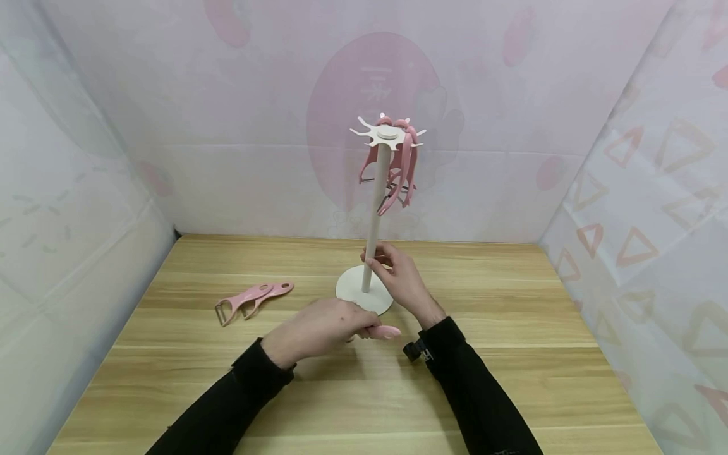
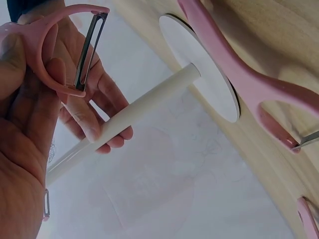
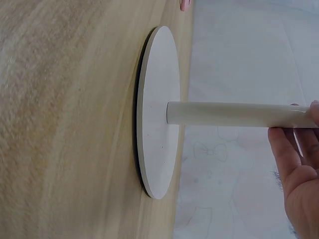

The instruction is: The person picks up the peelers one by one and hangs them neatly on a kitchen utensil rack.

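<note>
A white stand (image 1: pixel 372 243) with a round base (image 1: pixel 344 284) and a hooked top rises from the table. My right hand (image 1: pixel 402 281) grips its pole low down, fingers and thumb around it; the right wrist view shows the pole (image 3: pixel 224 114) between them. In front of the base, my left hand (image 1: pixel 324 325) holds a pink peeler (image 1: pixel 384 332). Its forked head (image 2: pixel 44 32) and metal blade show in the left wrist view, partly in front of the right hand (image 2: pixel 107 94). Several pink peelers (image 1: pixel 408 158) hang from the hooks at the right and back.
Two more pink peelers (image 1: pixel 250 295) lie overlapping on the wooden table (image 1: pixel 483 379), left of the stand. A pale printed cloth (image 1: pixel 256 177) stands behind the table, with more cloth at both sides.
</note>
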A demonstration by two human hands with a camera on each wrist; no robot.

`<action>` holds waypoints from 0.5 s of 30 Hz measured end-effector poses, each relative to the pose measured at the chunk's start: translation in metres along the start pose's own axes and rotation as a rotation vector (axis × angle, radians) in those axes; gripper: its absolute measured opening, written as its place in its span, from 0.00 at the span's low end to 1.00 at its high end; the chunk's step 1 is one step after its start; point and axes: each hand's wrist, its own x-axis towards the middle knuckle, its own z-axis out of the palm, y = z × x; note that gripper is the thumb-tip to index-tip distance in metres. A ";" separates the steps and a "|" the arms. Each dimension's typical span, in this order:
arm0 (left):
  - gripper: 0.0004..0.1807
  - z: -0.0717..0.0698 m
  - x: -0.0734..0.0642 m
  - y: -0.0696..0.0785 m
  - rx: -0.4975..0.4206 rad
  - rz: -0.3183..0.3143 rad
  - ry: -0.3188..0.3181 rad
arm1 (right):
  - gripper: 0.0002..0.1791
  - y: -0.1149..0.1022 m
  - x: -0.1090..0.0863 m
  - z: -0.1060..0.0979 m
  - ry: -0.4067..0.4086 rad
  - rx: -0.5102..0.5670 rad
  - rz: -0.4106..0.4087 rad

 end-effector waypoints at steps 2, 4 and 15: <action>0.08 -0.002 -0.001 -0.001 -0.005 -0.004 0.015 | 0.16 0.000 0.000 0.000 0.000 0.002 -0.002; 0.06 -0.005 -0.002 -0.001 0.005 -0.012 0.023 | 0.16 0.001 0.000 0.000 0.000 -0.001 -0.004; 0.08 -0.018 -0.005 -0.005 -0.145 -0.144 0.075 | 0.16 0.003 0.001 0.000 -0.003 -0.015 0.000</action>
